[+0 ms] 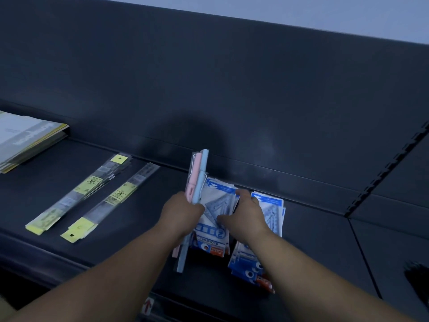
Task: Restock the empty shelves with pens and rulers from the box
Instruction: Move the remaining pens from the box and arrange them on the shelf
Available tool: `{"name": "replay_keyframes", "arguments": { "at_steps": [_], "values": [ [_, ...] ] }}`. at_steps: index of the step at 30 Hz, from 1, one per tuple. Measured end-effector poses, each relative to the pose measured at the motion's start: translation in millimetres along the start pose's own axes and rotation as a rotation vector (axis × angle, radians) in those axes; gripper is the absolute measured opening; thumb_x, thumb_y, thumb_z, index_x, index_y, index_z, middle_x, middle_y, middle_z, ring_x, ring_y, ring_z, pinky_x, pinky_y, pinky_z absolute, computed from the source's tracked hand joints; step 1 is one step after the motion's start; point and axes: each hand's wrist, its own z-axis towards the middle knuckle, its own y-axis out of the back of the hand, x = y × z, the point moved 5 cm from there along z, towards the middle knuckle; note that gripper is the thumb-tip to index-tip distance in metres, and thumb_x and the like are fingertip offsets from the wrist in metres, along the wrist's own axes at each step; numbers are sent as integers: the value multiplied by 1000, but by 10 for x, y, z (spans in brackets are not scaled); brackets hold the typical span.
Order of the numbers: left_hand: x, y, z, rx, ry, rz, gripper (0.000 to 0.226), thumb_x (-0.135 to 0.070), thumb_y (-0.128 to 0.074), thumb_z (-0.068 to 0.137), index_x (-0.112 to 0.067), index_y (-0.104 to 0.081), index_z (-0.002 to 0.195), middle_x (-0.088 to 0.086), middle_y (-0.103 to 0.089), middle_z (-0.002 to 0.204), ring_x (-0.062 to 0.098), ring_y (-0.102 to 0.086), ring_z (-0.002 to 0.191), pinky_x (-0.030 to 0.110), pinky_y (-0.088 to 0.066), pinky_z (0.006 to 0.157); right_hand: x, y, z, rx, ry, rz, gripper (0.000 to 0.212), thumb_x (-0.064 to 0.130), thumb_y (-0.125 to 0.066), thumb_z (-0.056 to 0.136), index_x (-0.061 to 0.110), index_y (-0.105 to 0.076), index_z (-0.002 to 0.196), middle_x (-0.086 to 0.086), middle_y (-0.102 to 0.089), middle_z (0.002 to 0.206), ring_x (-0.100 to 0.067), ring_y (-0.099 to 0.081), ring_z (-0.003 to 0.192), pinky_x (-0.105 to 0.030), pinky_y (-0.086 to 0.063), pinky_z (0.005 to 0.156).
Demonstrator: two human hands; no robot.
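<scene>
Shelf [313, 240]: dark, with a back panel [209, 77] rising behind it. It carries everything noted below. The supply box is not in view.

Stack of booklets [25, 138]: lies far to the left of the hands, against the back panel.

Ruler packs: two long clear sleeves with yellow tags, [92, 184] and [111, 201], lie side by side to the left of the left hand, slanted but roughly parallel.

Geometry-set packs: one blue-and-white pile [216, 201] sits between the hands. A second pile [271, 210] lies under and just beyond the right hand.

Pens [198, 175]: a pink and pale-blue bundle stands upright in the left hand, its tips pointing to the back panel, touching the left edge of the nearer pile.

Left hand [181, 210]: clenched round the middle of the pens.

Right hand [248, 214]: laid on the nearer pile, thumb across its face and fingers over its far edge. Whether it pinches or only steadies the pack cannot be told.

Assessment: the step appears to be squaring the packs and seating the pens beside them. Recommended practice:
- Hold the pile flat with the right hand.
- Lower the pens alongside it, not onto it.
- Keep them parallel to the rulers.
- Let go only once the bundle rests on the shelf, since round barrels may roll.
</scene>
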Motion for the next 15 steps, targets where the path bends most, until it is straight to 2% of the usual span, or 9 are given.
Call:
{"name": "replay_keyframes", "arguments": {
  "at_steps": [4,6,8,10,12,15],
  "values": [
    [24,-85,-13,40,-14,9,25,-19,-61,83,-10,-62,106,7,-66,92,20,-64,78,26,-48,58,-29,-66,19,77,40,17,70,18,-69,88,15,-29,146,-6,-38,147,-20,-42,131,-15,-30,90],
    [15,-85,23,28,-10,-5,21,-18,-61,84,-10,-60,104,6,-64,90,18,-62,76,25,-46,57,-21,-83,47,86,55,36,73,17,-68,88,16,-28,149,-3,-38,149,-18,-41,133,-13,-27,91],
    [5,-58,94,5,24,-65,15,-15,-60,86,-10,-58,99,5,-61,87,16,-58,71,24,-42,52,-4,-91,84,59,71,68,76,18,-71,86,18,-27,149,-2,-38,149,-18,-41,132,-15,-28,97],
    [5,-52,161,11,71,-153,6,-11,-59,85,-8,-59,91,9,-61,83,18,-57,67,24,-44,53,-16,-101,137,28,44,113,79,21,-72,85,16,-25,149,-3,-42,146,-20,-44,130,-22,-35,104],
    [10,-78,211,42,106,-193,3,-8,-59,84,-8,-60,86,11,-63,83,21,-59,69,27,-49,58,-17,-108,181,20,6,130,72,23,-70,87,15,-28,145,-6,-50,139,-23,-51,123,-24,-41,95],
    [-5,-136,253,118,111,-184,17,-8,-60,81,-7,-64,98,13,-68,91,26,-67,80,38,-59,72,20,-106,196,25,-29,113,60,21,-64,90,14,-32,140,-8,-55,133,-26,-55,117,-25,-43,82]
  ]
}}
